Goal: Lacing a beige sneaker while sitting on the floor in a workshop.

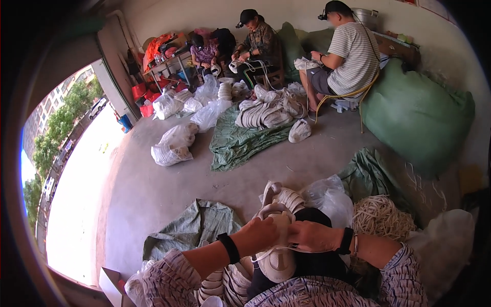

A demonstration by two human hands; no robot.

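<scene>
A beige sneaker (276,265) lies in my lap with its toe toward me. My left hand (259,236) is closed on the sneaker at its lace opening, with the fingertips partly hidden. From the other side my right hand (310,236) pinches a white shoelace (276,248), which trails across the front of the sneaker below the fingers. Both hands almost meet over the tongue. Just beyond them sit more pale shoes (289,198), and stacked shoe pieces (210,285) lie by my left forearm.
A heap of cream laces (383,217) and a clear plastic bag (330,197) lie to my right. Green sacking (192,227) is at front left. Farther off, three seated people work among shoe bundles (268,112). A big green sack (417,115) stands at right; a doorway opens left.
</scene>
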